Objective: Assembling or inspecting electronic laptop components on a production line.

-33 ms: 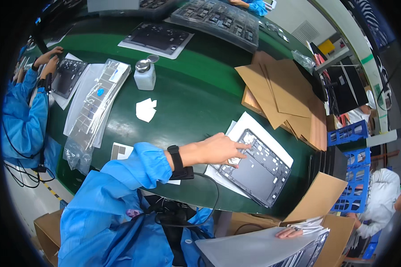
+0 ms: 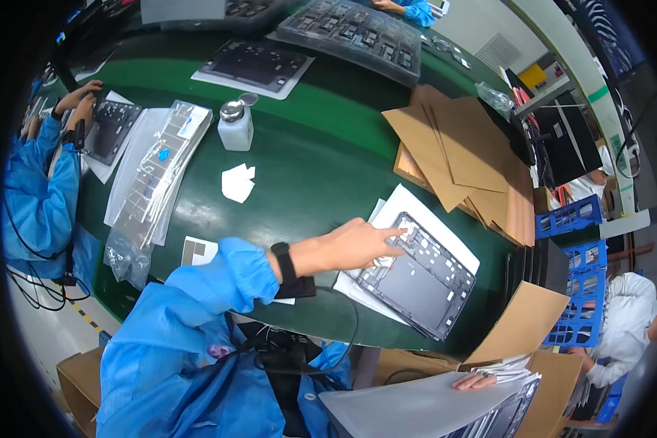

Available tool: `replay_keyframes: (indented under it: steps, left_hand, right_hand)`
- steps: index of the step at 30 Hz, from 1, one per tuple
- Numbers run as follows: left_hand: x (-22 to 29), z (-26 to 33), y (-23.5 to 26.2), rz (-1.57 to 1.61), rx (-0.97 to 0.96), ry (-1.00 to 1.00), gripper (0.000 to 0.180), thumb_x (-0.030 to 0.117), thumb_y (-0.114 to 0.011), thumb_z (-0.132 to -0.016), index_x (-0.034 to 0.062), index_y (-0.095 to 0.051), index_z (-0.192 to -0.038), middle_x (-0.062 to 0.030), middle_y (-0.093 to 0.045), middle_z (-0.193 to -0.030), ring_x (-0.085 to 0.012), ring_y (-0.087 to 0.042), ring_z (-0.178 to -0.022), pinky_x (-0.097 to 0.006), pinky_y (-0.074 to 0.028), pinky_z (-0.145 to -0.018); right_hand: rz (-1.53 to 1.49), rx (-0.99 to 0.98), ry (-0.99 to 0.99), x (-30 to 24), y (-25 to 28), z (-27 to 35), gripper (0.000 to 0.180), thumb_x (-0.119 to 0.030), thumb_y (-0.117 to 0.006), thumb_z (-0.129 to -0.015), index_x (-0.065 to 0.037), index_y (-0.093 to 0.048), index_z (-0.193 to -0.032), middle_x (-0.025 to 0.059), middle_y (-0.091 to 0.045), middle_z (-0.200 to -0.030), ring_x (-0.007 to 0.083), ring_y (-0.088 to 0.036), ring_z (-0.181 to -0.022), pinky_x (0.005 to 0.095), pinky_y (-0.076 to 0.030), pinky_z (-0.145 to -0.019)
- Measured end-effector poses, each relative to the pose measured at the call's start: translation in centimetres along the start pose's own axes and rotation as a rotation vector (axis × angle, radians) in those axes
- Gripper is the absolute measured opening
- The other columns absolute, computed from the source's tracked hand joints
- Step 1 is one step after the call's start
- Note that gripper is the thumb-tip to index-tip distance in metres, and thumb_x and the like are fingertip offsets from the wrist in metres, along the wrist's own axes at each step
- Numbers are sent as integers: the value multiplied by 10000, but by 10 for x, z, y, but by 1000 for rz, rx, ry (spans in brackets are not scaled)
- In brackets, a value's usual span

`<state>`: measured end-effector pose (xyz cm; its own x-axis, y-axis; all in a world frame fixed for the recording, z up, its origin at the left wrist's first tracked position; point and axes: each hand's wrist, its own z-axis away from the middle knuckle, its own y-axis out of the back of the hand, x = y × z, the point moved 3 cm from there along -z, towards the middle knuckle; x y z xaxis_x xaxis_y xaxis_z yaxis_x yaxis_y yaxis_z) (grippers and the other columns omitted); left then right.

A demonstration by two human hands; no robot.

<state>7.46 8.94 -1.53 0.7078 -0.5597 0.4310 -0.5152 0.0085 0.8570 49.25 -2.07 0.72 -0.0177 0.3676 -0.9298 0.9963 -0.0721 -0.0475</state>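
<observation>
Left hand [image 2: 352,241], grip unclear, over edge of dark panel [image 2: 425,276], open green tabletop [image 2: 299,208] leftward

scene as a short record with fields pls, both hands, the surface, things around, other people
left hand: left hand, index finger extended at the upper-left part of the dark panel; contact unclear
right hand: right hand, fingers at the edge of the pale sheet, forearm hidden
under panel: white sheet
surface: green table
on table: white bottle with metallic top, white paper pieces, brown cardboard sheets
lower right: open cardboard box
nearby: co-worker in blue at left
</observation>
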Motion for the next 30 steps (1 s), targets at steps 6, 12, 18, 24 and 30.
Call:
replay_keyframes:
  steps: [6,12,18,24,30]
  left_hand:
    - [11,66,74,156,114,359,341,107,-657,-889,100,-702,-1226,-177,-673,-1256,-352,-720,-903,-449,-572,-775]
    - [34,168,141,587,377,802,230,206,-629,-980,25,-754,-1045,-185,-746,-967,-363,-706,-931,-373,-559,-818]
    - [50,242,90,-286,-175,715,653,128,-755,-774,243,-597,-1396,-117,-588,-1382,-290,-730,-732,-395,-567,-625]
    - [43,264,92,-299,-131,715,716,74,-747,-726,249,-599,-1405,-93,-567,-1433,-284,-727,-735,-371,-571,-647]
    - [41,259,100,-257,-62,740,664,40,-723,-716,266,-669,-1338,-43,-530,-1507,-271,-723,-730,-365,-580,-660]
  right_hand:
    - [-123,224,-312,-13,6,4,262,-151,-690,-961,-26,-508,-1102,101,-647,-909,184,-646,-799,301,-535,-691]
    - [-179,44,-628,-22,-155,-50,277,-154,-716,-968,-34,-578,-1176,25,-646,-943,88,-603,-787,253,-479,-652]
    - [-273,-272,-948,26,-350,-46,238,-234,-706,-980,-86,-619,-1145,-37,-654,-932,19,-559,-680,200,-340,-464]
    - [-388,-381,-1069,72,-374,-28,208,-227,-699,-985,-72,-639,-1110,-10,-687,-990,89,-644,-769,258,-500,-610]
    - [-293,-284,-1065,100,-316,-50,206,-181,-697,-983,-85,-611,-1143,-16,-681,-968,73,-637,-742,236,-442,-540]
